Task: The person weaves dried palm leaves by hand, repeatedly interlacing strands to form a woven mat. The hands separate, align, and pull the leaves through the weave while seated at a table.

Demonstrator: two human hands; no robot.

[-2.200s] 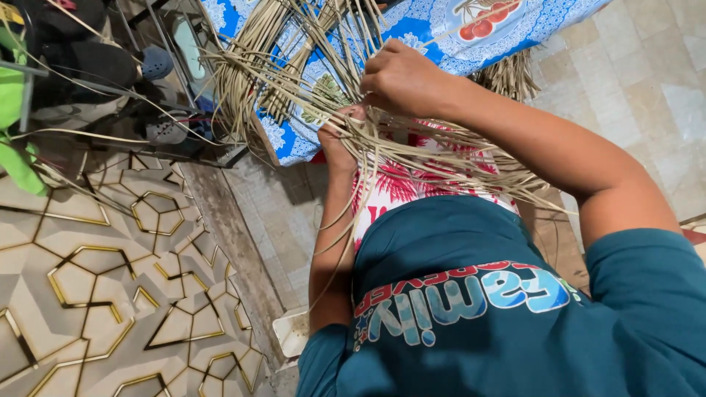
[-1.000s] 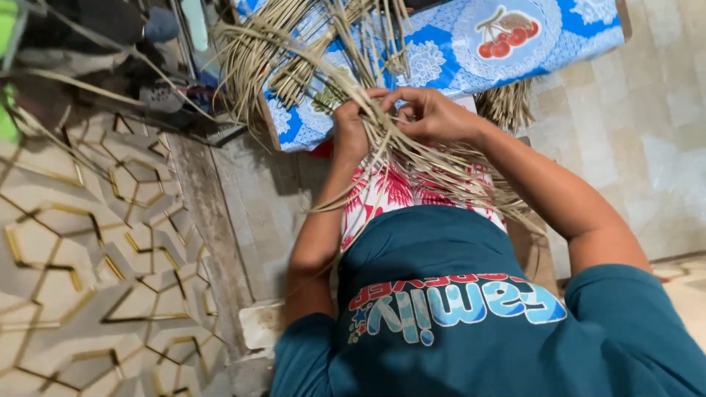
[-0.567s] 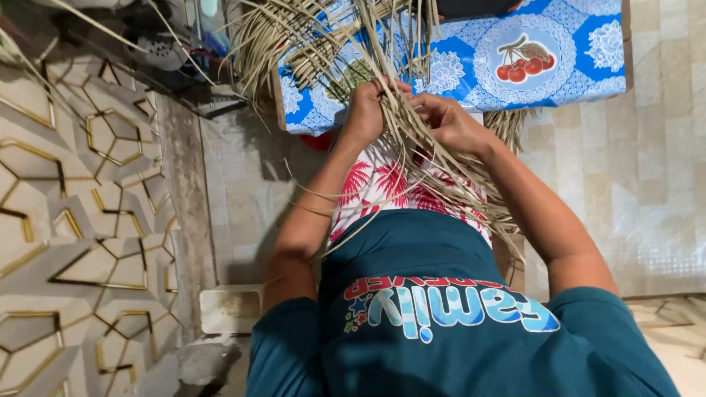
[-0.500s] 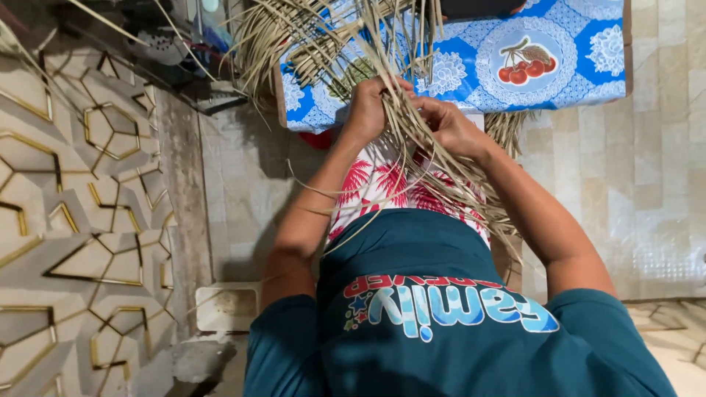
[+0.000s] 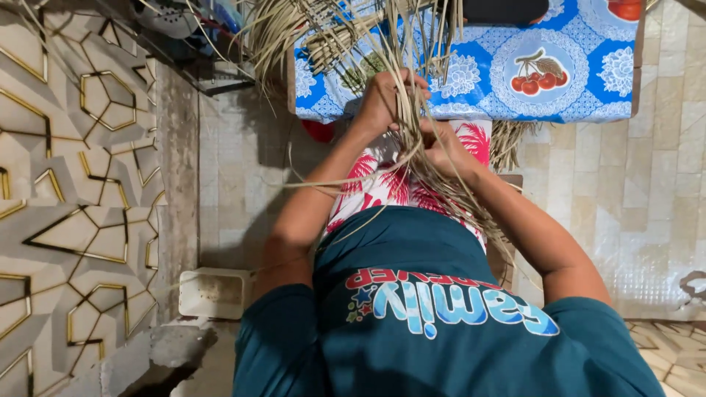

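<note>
Long dry straw strips point(image 5: 412, 44) fan out over a table with a blue floral cloth point(image 5: 559, 81) and trail down over my lap. My left hand point(image 5: 382, 99) is closed around a bunch of these strips just in front of the table edge. My right hand point(image 5: 445, 147) sits a little lower and to the right, fingers pinched on strands of the same bundle. A partly woven straw piece point(image 5: 338, 48) lies on the cloth at the upper left. Loose strands hang down along my right forearm.
A wall with gold geometric lines point(image 5: 73, 191) runs along the left. Beige floor tiles point(image 5: 647, 191) lie to the right. A small pale box point(image 5: 213, 292) sits on the floor by my left elbow. More straw point(image 5: 507, 143) hangs under the table.
The view has swung so the table sits higher and more centred. My hands have come close together on the straw bundle, the right one dropping below the left.
</note>
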